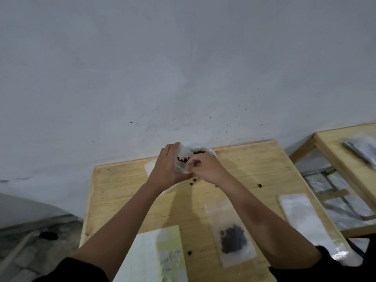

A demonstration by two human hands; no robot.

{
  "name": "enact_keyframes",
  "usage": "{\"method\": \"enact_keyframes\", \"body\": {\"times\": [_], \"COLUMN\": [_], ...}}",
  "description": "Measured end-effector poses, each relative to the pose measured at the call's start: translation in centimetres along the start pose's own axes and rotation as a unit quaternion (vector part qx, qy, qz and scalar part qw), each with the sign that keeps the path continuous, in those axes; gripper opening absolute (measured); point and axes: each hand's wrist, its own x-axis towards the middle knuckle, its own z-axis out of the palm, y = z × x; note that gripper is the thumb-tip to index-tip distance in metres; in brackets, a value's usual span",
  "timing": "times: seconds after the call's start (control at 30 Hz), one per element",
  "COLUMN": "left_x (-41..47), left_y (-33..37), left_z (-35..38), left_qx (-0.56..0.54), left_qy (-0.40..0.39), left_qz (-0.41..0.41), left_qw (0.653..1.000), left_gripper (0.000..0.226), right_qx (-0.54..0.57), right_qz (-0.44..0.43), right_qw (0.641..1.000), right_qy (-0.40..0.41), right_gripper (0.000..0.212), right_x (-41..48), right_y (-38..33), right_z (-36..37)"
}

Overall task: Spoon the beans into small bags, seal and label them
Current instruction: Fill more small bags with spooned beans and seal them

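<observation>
Head view. The small bag [181, 162] is held up off the table [244, 165] at its far edge, between both hands. Its long axis runs roughly upright, and a few dark beans [183, 159] show through the clear film. The bean bowl [205, 152] sits just behind the bag and to its right, so the right hand is the nearer one for any further scoop.

The left hand [165, 166] grips the bag's left side, fingers laid up along it. The right hand [203, 167] is curled tight at the bag's right edge and appears to pinch it. No spoon can be made out.

Loose beans [194, 180] lie on the table below the hands. A filled bag [232, 238] lies flat nearer the person, between a label sheet [154, 251] and a stack of empty bags [301, 216].
</observation>
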Motion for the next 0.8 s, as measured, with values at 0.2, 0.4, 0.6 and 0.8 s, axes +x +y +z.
{"method": "enact_keyframes", "body": {"times": [0.2,0.4,0.6,0.8], "left_x": [0.0,1.6,2.6,2.8], "left_y": [1.1,2.9,4.7,5.7], "left_z": [-2.4,-5.5,-7.6,-7.7], "left_qx": [-0.159,-0.332,-0.4,-0.378], "left_qy": [0.049,0.151,0.163,0.152], "left_qz": [-0.082,-0.088,-0.062,-0.047], "left_qw": [0.983,0.927,0.9,0.912], "left_gripper": [0.076,0.022,0.019,0.018], "right_qx": [0.042,0.178,0.204,0.189], "right_qz": [-0.043,-0.119,-0.122,-0.102], "right_qw": [0.981,0.947,0.941,0.938], "right_qy": [0.183,0.238,0.24,0.271], "right_gripper": [0.009,0.019,0.021,0.026], "right_x": [0.0,-1.0,-1.1,-0.9], "right_y": [-1.0,-3.6,-5.1,-6.1], "right_z": [-1.8,-4.0,-4.8,-4.9]}}
